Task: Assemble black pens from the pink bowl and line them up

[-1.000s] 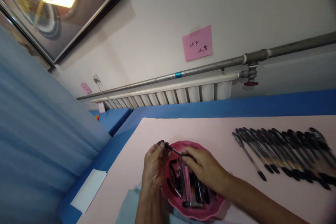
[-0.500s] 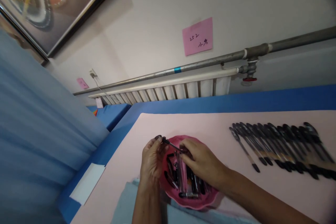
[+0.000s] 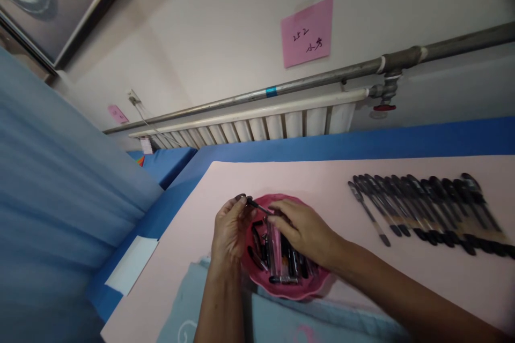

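Here's the pen [image 3: 260,207], over the far left part of the bowl [image 3: 295,293], strung between both hands! The left hand [image 3: 229,228] pinches its dark end with thumb and fingers; the right hand [image 3: 306,229] has its fingertips closed on the slim end. The long axis runs from far left to near right, straight from one set of fingers to the other, so neither hand is nearer: each has an end. From the left fingertips, the slim part lies right and a touch nearer. Below, the bowl holds a jumble of parts [image 3: 284,280], while the row [image 3: 422,206] of pens slants well off to the right on the pink sheet [image 3: 341,174]. And what's hidden? The slim end vanishes into the right fingers, its tip out of sight, and whether dark and slim sections are one piece is too small to tell. The right hand covers part of the bowl, and the row is cut off at the right edge
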A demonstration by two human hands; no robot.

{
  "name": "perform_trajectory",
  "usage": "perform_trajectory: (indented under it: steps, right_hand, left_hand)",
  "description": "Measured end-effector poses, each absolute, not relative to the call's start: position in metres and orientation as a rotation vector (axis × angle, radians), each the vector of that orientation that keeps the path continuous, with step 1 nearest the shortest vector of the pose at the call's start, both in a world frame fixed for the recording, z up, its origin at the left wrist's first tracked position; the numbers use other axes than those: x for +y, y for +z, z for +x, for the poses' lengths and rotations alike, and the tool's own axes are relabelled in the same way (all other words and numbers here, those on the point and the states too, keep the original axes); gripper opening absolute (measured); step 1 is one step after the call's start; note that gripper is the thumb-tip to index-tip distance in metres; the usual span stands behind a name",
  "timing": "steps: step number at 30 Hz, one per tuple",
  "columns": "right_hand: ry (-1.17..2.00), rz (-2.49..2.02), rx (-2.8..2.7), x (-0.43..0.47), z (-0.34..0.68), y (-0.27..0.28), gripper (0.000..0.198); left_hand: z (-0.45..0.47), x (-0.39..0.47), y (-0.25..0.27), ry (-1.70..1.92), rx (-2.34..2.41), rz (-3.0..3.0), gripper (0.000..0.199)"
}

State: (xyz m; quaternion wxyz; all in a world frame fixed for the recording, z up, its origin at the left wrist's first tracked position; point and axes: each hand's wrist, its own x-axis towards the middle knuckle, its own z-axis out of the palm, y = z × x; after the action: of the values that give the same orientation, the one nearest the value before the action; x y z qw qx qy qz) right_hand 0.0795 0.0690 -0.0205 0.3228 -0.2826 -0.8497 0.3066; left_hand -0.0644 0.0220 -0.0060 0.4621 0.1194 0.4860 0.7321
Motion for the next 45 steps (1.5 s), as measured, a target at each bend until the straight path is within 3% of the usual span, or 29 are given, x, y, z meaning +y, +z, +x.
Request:
perform_trajectory:
  steps: [12, 21, 28, 36, 41, 45]
  right_hand:
    - [0.700, -0.779, -2.297, 0.070, 0.080, -0.023, 0.004]
    - [1.026, -0.808, -2.200, 0.069, 0.078, -0.025, 0.010]
    - [0.947, -0.910, -2.070, 0.079, 0.083, -0.021, 0.013]
    - [1.250, -1.016, -1.765, 0.091, 0.090, -0.016, 0.016]
    - [1.261, -0.982, -1.672, 0.092, 0.089, -0.020, 0.014]
    - [1.263, -0.974, -1.669, 0.093, 0.089, -0.021, 0.014]
  left_hand:
    - [-0.060, 0.023, -0.007, 1.767, 1.198, 0.347, 0.016]
    - [-0.062, 0.022, -0.008, 1.747, 1.216, 0.433, 0.021]
    - [-0.064, 0.020, -0.008, 1.659, 1.369, 0.609, 0.024]
    - [-0.055, 0.011, -0.008, 1.040, 1.499, 1.027, 0.017]
    - [-0.055, 0.003, -0.006, 0.549, 1.454, 1.259, 0.008]
    - [-0.049, -0.001, -0.002, 0.211, 1.567, 1.520, 0.015]
